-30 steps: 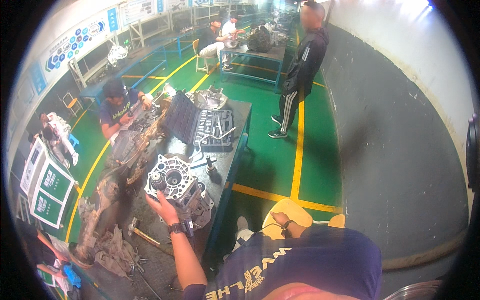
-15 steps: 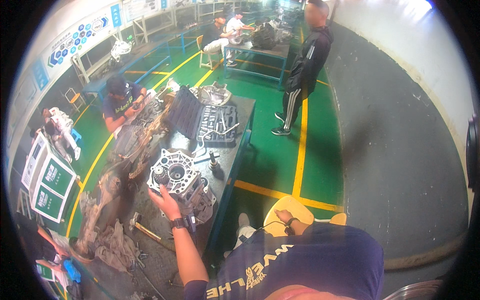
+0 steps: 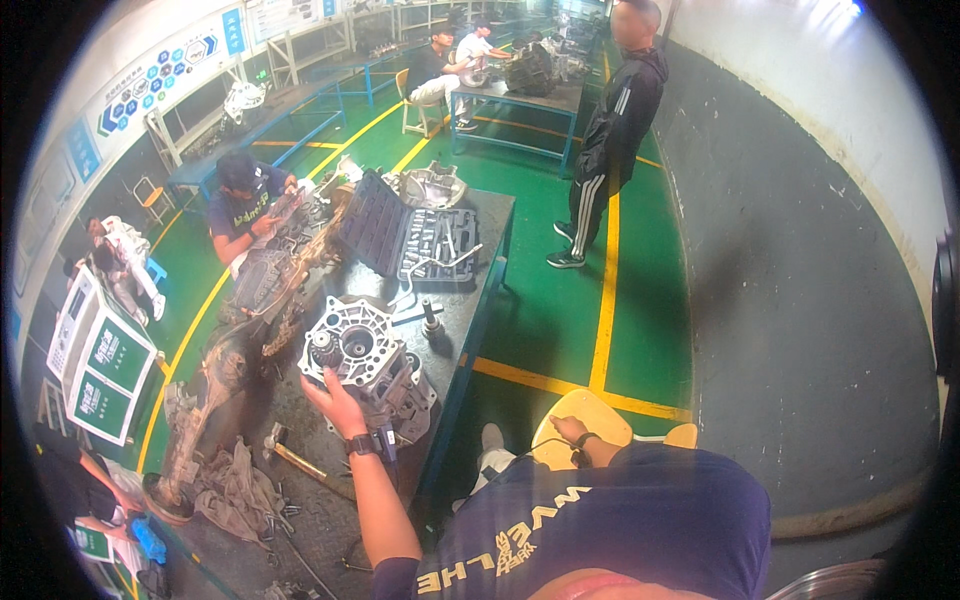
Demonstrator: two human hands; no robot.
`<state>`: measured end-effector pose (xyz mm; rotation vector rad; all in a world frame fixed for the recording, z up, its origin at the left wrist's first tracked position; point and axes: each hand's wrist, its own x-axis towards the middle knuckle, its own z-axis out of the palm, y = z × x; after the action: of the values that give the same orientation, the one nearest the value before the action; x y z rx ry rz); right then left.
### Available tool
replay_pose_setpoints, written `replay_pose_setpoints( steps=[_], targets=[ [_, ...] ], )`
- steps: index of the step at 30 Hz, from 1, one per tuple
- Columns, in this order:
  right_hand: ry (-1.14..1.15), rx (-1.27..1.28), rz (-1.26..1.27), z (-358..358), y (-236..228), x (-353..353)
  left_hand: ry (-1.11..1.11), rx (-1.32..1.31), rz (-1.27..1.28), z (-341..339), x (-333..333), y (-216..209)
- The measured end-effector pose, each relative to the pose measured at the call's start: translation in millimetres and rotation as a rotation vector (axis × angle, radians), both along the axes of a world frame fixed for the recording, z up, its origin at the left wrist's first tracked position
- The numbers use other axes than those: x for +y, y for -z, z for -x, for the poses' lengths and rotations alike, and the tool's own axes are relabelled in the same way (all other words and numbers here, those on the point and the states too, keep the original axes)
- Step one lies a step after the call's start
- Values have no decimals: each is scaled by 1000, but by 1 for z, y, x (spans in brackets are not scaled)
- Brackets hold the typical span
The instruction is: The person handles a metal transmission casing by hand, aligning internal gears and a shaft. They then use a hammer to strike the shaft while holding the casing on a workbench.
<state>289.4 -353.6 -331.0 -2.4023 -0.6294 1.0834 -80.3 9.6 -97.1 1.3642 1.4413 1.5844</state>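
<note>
My left hand (image 3: 338, 408) is at the near left rim of a silver gearbox housing (image 3: 382, 332), its fingers against the edge beside a gear. The open face of the housing shows bolt holes and a round bore. More of the metal casing lies beneath, partly hidden by my wrist. Low on the right, my right hand (image 3: 572, 430) rests over a yellow chair seat (image 3: 598, 408) with its fingers curled in; what they hold, if anything, I cannot make out. A thin dark cable runs beside that wrist. A metal shaft tool (image 3: 431, 318) stands right of the housing.
On the table are a socket set case (image 3: 440, 240), a hammer (image 3: 300, 462), a crumpled rag (image 3: 237, 490) and a long rusty axle assembly (image 3: 225, 365). A person (image 3: 245, 205) works across the table. Another person (image 3: 615, 130) stands beyond its right edge.
The whole view has shifted slightly. My left hand stays on the housing and my right hand keeps its place. The person across the table has raised a hand with a part in it.
</note>
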Motion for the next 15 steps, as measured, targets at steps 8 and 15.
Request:
replay_pose_setpoints(
  steps=[8, 15],
  targets=[
    [4, -60, 17, -11, 28, -9, 4, -7, 24, -2, -2, -3],
    [23, -81, 8, -23, 17, -6, -14, -3, 40, -4, -4, -3]
  ],
)
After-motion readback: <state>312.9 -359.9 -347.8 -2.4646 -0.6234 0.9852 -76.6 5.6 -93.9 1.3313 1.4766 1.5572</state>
